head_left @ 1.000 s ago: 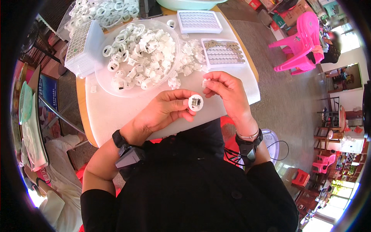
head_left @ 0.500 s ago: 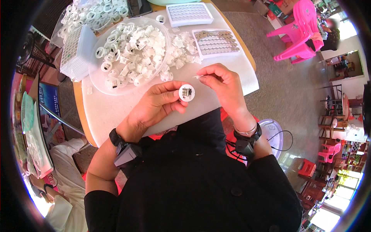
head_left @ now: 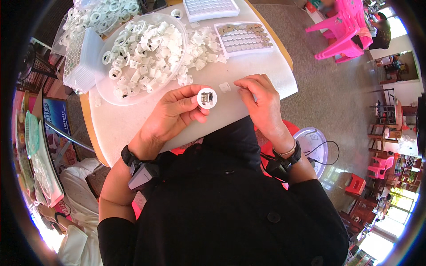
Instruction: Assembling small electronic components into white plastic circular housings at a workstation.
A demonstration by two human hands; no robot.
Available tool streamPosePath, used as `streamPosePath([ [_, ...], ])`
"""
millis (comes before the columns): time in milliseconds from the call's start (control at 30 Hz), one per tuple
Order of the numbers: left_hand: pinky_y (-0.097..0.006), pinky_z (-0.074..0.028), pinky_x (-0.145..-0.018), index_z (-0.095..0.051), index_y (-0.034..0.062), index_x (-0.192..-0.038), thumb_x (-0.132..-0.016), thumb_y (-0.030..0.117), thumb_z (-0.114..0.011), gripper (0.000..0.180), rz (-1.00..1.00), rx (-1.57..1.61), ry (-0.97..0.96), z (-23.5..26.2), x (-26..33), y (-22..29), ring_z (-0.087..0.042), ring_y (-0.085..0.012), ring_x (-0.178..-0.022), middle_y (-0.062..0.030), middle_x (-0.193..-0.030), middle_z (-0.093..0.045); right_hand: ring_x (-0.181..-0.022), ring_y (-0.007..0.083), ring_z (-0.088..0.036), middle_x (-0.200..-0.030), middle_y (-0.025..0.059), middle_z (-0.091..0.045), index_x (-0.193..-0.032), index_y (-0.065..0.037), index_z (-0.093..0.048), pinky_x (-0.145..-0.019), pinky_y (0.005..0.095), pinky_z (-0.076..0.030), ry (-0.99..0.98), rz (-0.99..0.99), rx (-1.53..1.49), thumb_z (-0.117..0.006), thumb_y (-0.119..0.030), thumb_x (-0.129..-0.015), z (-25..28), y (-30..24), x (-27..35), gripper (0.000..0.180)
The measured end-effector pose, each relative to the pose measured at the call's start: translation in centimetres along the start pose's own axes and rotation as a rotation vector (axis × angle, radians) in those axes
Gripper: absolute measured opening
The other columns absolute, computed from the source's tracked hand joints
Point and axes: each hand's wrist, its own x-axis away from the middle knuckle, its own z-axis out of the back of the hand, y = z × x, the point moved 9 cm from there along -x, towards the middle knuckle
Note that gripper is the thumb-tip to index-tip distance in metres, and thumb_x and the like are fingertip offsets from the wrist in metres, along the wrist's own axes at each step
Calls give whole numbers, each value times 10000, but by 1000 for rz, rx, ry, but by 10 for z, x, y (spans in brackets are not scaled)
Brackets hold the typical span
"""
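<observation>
My left hand (head_left: 177,108) is closed around a small round white plastic housing (head_left: 212,104), pinched between thumb and fingers. Its round face is turned up, and metal and dark parts show inside it. My right hand (head_left: 261,98) is just above the table with thumb and forefinger apart, and nothing shows between them. A small flat white plastic piece (head_left: 225,87) lies on the white table covering (head_left: 266,84), a little left of the right fingertips and apart from them.
A round clear tray (head_left: 100,84) heaped with white plastic parts (head_left: 153,53) stands at the far left, with loose parts spilling right. A stack of white trays (head_left: 82,60) is beside it. Farther back are a tray of small round metallic pieces (head_left: 245,37) and another white tray (head_left: 212,9).
My right hand has let go of the small white piece, which now lies on the table. The left hand still holds the housing, slightly farther left in the picture.
</observation>
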Motion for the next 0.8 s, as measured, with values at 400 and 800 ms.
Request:
streamPosePath([
  [400, -283, -566, -735, -523, -62, -1200, -932, 41, -514, 288, -9, -3, 12, -3, 0, 2, -644, -194, -851, -132, -1010, -615, -767, 276, -546, -808, 74, -579, -865, -42, -639, -689, 375, -449, 17, 194, 73, -659, -23, -730, -9, -14, -4, 137],
  [800, -283, -570, -761, -524, -59, -1196, -929, 45, -526, 287, -17, -17, 8, 0, -1, 2, -643, -200, -874, -134, -1037, -608, -791, 263, -545, -813, 73, -558, -879, -36, -635, -712, 370, -454, -32, 266, 130, -672, -38, -720, -14, -27, -8, 164],
])
